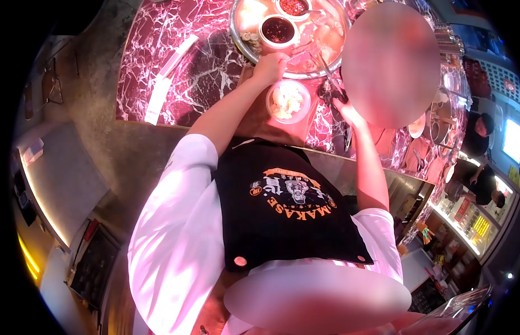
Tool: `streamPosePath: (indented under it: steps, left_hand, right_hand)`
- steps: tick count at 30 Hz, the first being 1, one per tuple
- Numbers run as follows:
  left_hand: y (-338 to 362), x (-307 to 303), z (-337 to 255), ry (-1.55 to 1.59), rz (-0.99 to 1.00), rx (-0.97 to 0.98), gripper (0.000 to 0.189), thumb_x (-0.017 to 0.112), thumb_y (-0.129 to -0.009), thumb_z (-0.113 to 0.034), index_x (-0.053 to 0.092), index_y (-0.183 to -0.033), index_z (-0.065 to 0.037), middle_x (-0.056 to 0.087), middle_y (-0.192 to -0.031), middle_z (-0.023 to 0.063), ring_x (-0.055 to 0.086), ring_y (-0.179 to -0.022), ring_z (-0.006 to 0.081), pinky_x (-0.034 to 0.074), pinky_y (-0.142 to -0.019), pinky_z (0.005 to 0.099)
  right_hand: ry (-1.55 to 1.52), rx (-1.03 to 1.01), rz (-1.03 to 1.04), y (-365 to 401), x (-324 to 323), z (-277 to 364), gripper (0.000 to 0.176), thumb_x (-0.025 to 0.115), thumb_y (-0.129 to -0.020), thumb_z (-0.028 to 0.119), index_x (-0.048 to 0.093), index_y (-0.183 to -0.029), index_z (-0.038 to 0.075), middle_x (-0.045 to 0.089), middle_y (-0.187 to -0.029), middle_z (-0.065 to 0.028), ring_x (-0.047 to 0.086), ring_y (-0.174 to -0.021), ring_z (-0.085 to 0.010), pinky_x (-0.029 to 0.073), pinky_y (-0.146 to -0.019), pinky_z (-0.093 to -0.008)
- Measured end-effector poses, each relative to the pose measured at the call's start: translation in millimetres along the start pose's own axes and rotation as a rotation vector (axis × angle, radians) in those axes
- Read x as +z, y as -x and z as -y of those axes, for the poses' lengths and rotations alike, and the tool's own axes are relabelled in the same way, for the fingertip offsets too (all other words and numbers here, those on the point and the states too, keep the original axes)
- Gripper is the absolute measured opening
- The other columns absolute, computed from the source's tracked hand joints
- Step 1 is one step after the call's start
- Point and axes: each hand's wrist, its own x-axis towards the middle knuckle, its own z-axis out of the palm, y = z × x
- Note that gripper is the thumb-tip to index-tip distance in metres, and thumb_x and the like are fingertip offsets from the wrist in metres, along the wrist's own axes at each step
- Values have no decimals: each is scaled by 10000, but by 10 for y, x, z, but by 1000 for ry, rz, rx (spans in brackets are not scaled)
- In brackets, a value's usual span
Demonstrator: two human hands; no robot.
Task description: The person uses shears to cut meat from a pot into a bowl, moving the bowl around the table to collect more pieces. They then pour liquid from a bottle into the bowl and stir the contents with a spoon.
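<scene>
A large round metal tray (236,40) holds a white bowl of dark sauce (278,30), a bowl of red chopped sauce (293,6) and pale and pink food. My left hand (271,67) is closed at the tray's near rim, pinching a pinkish piece (298,58) that looks like food. To the right, my right hand (346,108) grips the dark handles of scissors (334,84), whose blades point up-left over the tray beside that piece. A clear round tub of pale yellowish chunks (288,101) stands just below the tray, between my hands.
The marbled table (215,72) has its near edge close to the black apron (293,195). A blurred oval covers the area right of the tray. Farther right are dishes, a pot (440,131) and other people (479,131) in dark clothes.
</scene>
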Motion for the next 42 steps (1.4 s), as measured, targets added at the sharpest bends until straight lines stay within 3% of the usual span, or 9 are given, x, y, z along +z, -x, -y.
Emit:
streamPosePath:
  steps: [8, 10, 14, 16, 18, 19, 21, 34, 42]
  left_hand:
    - [-96, 378, 452, 253, 5, -103, 171, 651, -815, -184, 753, -930, -110, 729, -871, 149, 706, -844, 285, 550, -770, 408]
    - [-24, 341, 365, 131, 30, 17, 187, 612, -854, -125, 732, -993, -90, 734, -907, 126, 692, -852, 244, 545, -749, 397]
    - [16, 688, 742, 103, -35, 154, 175, 657, -772, -127, 743, -925, -132, 726, -843, 134, 696, -818, 296, 544, -733, 419]
    - [48, 662, 753, 251, -67, 207, 213, 678, -784, -127, 722, -986, -77, 716, -834, 101, 673, -791, 197, 517, -650, 387]
    - [-73, 815, 932, 873, 80, -125, 168, 641, -881, -129, 724, -1003, -50, 710, -832, 97, 647, -770, 132, 522, -662, 298]
    - [106, 309, 380, 402, 73, -192, 185, 627, -903, -156, 722, -1016, -44, 721, -859, 118, 674, -778, 179, 535, -685, 338]
    - [102, 168, 403, 164, -28, 105, 210, 612, -918, -194, 719, -1026, -48, 723, -898, 139, 694, -825, 243, 539, -738, 365]
    - [144, -61, 131, 252, 45, -54, 242, 574, -908, -221, 709, -1064, -95, 715, -951, 153, 694, -879, 278, 527, -785, 363]
    - [896, -741, -226, -141, -68, 161, 228, 597, -902, -212, 716, -1083, -138, 668, -902, 109, 662, -833, 310, 517, -706, 378]
  right_hand:
    - [153, -181, -150, -94, 374, 138, 456, 682, -814, 70, 601, -1263, 54, 675, -1153, -160, 659, -1069, -277, 511, -946, -385]
    - [-14, -155, -14, -276, 333, -545, 443, 656, -846, 15, 579, -1281, 47, 675, -1154, -153, 659, -1075, -257, 507, -959, -372]
    - [168, -83, 72, -12, 58, 84, 507, 684, -849, 137, 540, -1329, 61, 654, -1187, -165, 644, -1082, -242, 488, -957, -356]
    - [283, -74, 61, 0, -7, 245, 608, 704, -799, 263, 526, -1350, 77, 610, -1270, -206, 609, -1171, -317, 470, -993, -405]
    - [342, -31, 31, 56, -111, 312, 629, 718, -772, 318, 527, -1337, 119, 650, -1181, -223, 631, -1115, -371, 490, -953, -423]
    - [339, 40, 66, 116, -180, 443, 622, 723, -765, 320, 529, -1325, 133, 668, -1138, -221, 644, -1083, -379, 499, -932, -427]
    - [327, 86, 94, 208, -281, 532, 589, 720, -765, 318, 532, -1297, 148, 688, -1073, -217, 665, -1030, -375, 508, -890, -434]
    - [190, -79, 42, 48, -180, 253, 458, 724, -820, 106, 605, -1262, 112, 705, -1048, -189, 671, -1039, -332, 509, -893, -394]
    - [128, 8, 32, 983, -627, 705, 580, 723, -762, 157, 514, -1303, 133, 666, -1016, -137, 662, -925, -285, 506, -843, -368]
